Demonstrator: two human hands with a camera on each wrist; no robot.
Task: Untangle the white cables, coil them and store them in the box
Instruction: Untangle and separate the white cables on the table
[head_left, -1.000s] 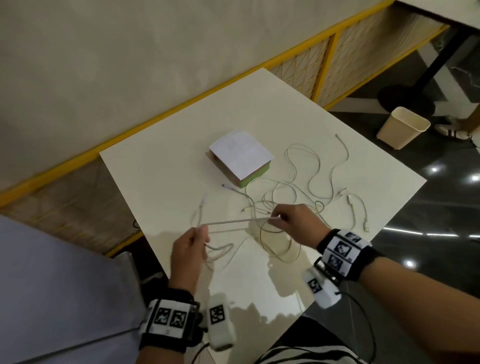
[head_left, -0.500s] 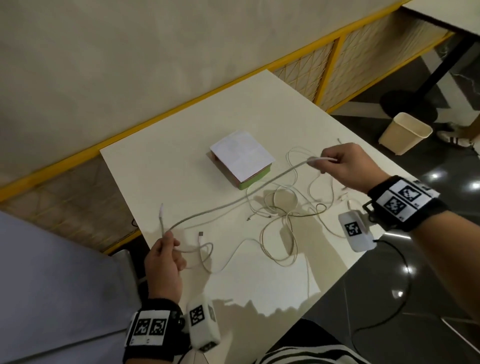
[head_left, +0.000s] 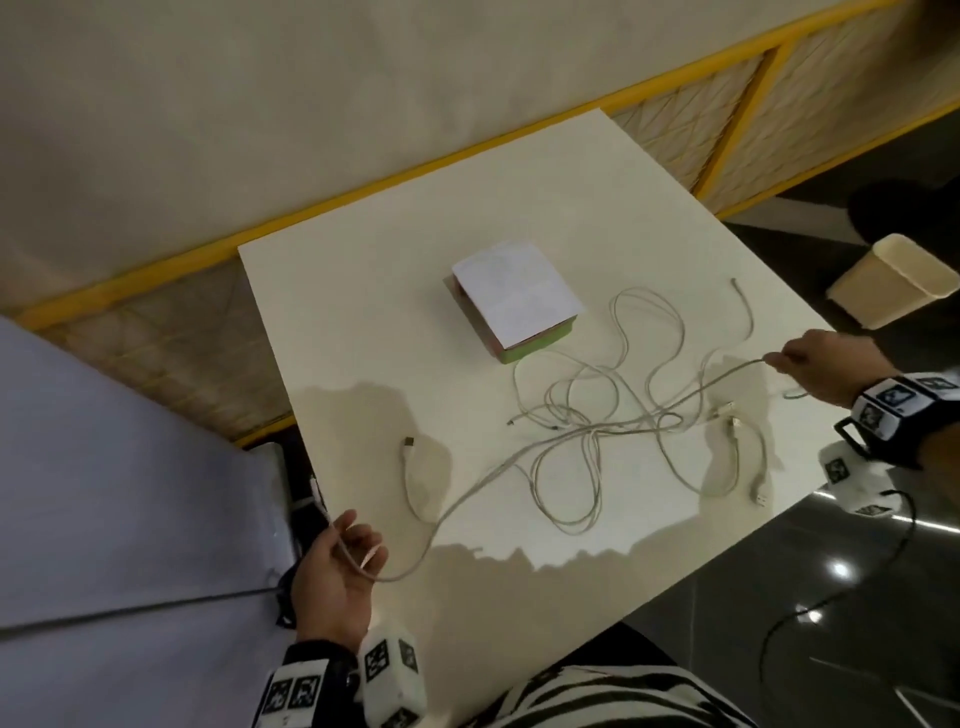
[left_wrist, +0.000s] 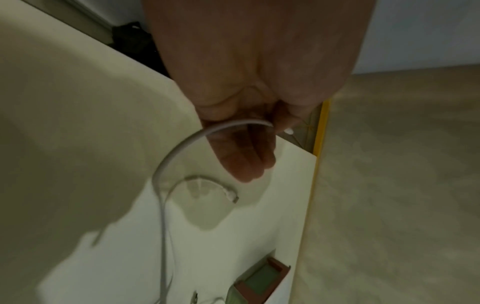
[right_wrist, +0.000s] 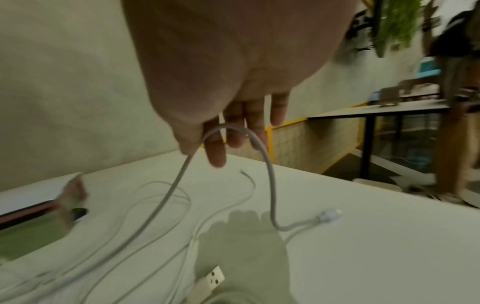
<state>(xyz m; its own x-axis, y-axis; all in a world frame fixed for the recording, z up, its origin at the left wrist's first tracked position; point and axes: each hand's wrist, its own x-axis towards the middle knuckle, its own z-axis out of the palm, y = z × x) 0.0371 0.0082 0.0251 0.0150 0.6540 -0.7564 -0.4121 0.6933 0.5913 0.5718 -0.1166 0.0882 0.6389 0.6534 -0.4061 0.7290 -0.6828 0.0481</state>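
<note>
Untangling step: one long thin white cable (head_left: 519, 457) pulled out across white square table (head_left: 363, 322), pinched by left hand (head_left: 337, 571) at 7 o'clock and right hand (head_left: 826, 366) at 3. Remaining white cable tangle (head_left: 597, 410) at centre; green lidded cardboard box (head_left: 514, 301) at 12, closed. Next: free stretched cable, then coil.

A left hand (left_wrist: 249, 98) is pinching a white cable (left_wrist: 166, 164) above a pale table (left_wrist: 64, 123). The cable is arcing down past a plug (left_wrist: 232, 197); a box (left_wrist: 262, 279) is sitting beyond.
</note>
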